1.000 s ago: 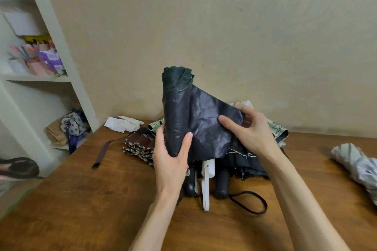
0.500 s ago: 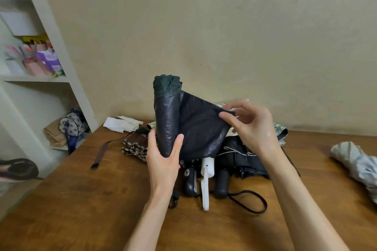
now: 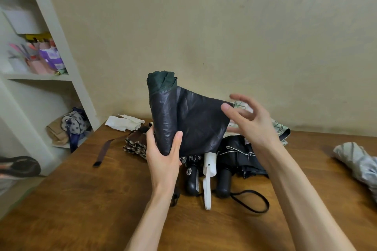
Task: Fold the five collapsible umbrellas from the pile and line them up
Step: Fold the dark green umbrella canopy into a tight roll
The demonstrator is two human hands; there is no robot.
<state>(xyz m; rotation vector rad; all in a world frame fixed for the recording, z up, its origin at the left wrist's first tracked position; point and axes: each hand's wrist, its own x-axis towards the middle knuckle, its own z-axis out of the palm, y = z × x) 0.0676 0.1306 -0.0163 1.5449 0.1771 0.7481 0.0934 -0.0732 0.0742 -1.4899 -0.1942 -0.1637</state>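
We hold the dark umbrella (image 3: 173, 120) upright above the table (image 3: 81, 199), with our left hand (image 3: 164, 159) wrapped around its lower rolled section, thumb on the near face. One loose panel (image 3: 204, 124) of canopy fans out from the roll toward our right hand (image 3: 247, 120). That hand is spread, fingers curled and apart, just beside the panel's far corner; we cannot tell whether a fingertip touches the fabric.

Handling, as we judge it: the umbrella looks light enough for a single hand. The canopy is thin, soft and glossy, so it will likely slide under a loose grasp and spring open if released. The inner ribs and shaft should give stiffness along the roll only. We recommend keeping the left hand on the rolled core and taking the free panel at its outer edge, then wrapping it tight around the core.

Below our hands lies the pile (image 3: 234, 153) of unfolded umbrellas, with two black handles (image 3: 223, 181) and a white handle (image 3: 209, 169) pointing toward us. A grey bundled umbrella (image 3: 357, 161) rests well to the right of our right hand.

The table is bare brown wood, flat and smooth. A plain wall (image 3: 224, 36) stands behind it, and white shelves (image 3: 40, 77) holding small items stand left of our left hand.
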